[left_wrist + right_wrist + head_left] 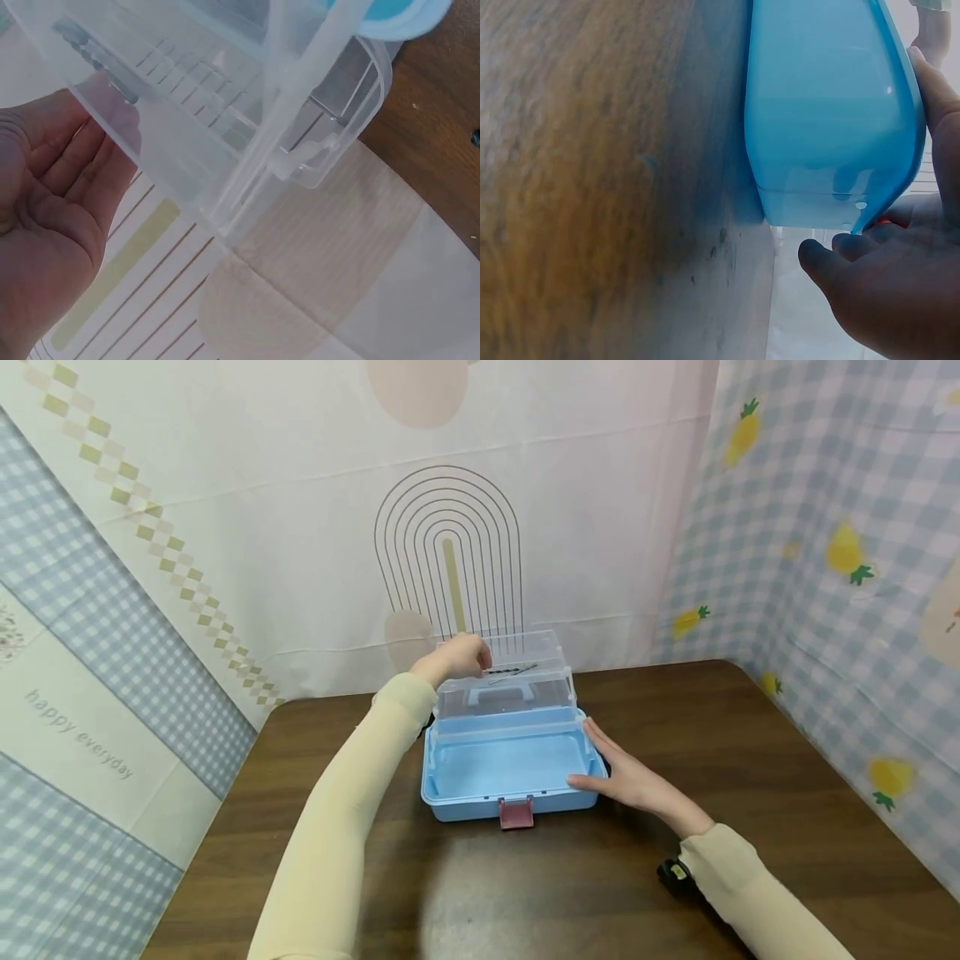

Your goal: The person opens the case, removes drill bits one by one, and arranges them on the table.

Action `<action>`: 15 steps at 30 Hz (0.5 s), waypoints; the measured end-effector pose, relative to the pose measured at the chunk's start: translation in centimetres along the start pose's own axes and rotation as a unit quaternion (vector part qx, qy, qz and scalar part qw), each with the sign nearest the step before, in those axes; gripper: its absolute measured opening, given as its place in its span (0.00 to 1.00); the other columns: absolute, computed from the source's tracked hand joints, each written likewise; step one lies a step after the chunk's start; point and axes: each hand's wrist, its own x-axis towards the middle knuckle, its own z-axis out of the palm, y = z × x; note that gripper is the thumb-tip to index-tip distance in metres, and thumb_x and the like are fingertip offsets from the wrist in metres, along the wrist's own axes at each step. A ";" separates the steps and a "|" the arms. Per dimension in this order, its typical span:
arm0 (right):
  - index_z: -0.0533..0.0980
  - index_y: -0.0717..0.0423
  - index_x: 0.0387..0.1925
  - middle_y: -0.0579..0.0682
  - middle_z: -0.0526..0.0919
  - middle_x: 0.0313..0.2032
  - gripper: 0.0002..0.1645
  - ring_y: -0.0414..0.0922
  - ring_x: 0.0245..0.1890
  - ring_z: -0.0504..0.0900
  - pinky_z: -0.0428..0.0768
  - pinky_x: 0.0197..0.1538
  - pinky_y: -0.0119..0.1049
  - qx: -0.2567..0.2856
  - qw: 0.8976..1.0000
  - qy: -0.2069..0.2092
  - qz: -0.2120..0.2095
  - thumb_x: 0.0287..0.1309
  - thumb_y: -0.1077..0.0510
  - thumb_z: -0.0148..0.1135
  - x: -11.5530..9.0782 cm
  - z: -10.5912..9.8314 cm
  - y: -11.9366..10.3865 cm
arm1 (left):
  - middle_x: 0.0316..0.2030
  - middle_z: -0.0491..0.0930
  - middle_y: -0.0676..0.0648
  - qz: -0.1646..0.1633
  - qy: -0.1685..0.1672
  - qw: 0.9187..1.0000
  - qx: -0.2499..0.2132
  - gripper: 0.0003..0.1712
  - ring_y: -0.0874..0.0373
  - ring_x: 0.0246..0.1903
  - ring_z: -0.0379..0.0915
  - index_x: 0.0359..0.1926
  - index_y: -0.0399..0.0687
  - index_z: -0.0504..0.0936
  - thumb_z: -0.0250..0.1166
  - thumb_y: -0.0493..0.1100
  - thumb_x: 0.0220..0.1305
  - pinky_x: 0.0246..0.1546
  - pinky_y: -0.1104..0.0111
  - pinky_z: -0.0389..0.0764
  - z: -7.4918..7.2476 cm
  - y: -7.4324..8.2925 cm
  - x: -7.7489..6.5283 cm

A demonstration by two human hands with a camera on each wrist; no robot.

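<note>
A light blue toolbox [513, 810] with a pink latch stands on the table, its clear stepped trays [505, 693] raised at the back. My left hand [459, 658] is at the upper tray, fingers bent downward. Beside its fingertips is a dark twist drill bit [501, 672]. The left wrist view shows the fingertips blurred through clear plastic, touching or close to the drill bit [97, 61]; a pinch cannot be made out. My right hand [626, 777] grips the toolbox's right end, thumb on the front rim. In the right wrist view, other fingers [821, 262] curl by the blue wall.
A black object with a yellow-green label [675, 874] lies by my right sleeve. Another dark item [426, 724] shows partly beside the toolbox's left edge. Behind the brown table [300, 827] hangs a patterned cloth [600, 543]; more cloth covers both sides.
</note>
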 end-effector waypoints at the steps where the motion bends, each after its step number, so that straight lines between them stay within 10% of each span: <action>1: 0.37 0.51 0.81 0.55 0.33 0.80 0.65 0.64 0.77 0.41 0.52 0.70 0.69 0.002 1.000 0.000 0.000 0.61 0.35 0.67 0.0 0.0 0.0 | 0.44 0.84 0.44 0.000 0.003 1.000 0.005 0.11 0.51 0.47 0.79 0.47 0.39 0.86 0.66 0.30 0.64 0.50 0.63 0.80 0.1 0.0 0.0; 15: 0.36 0.51 0.81 0.56 0.33 0.80 0.64 0.66 0.76 0.41 0.52 0.69 0.71 0.000 1.000 -0.002 -0.005 0.62 0.35 0.66 0.0 0.1 0.0 | 0.40 0.86 0.44 0.009 0.067 0.998 -0.015 0.06 0.51 0.42 0.81 0.41 0.41 0.89 0.66 0.33 0.67 0.46 0.62 0.81 1.6 -1.4 -0.3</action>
